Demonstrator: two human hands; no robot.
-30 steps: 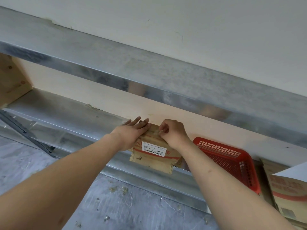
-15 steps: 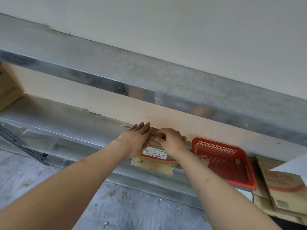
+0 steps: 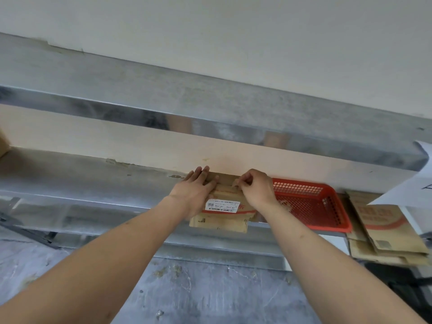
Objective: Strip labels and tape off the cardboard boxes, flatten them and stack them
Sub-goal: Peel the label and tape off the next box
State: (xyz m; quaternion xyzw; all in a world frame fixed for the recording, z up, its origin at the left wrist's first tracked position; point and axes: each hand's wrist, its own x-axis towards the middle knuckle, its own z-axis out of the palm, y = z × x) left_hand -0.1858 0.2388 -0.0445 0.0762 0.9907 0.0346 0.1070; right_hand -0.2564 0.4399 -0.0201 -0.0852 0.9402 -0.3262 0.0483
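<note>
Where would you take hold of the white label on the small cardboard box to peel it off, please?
Probably at the right end of the white label, coming from the near side. It lies flat on the box, fully in view, and that end is bare, while the left hand presses the box just beside its other end. The right hand is pinching at the far edge of the box.

A pale wall rises behind a metal shelf. Below lies a grey, scuffed floor. Light is soft and even.
</note>
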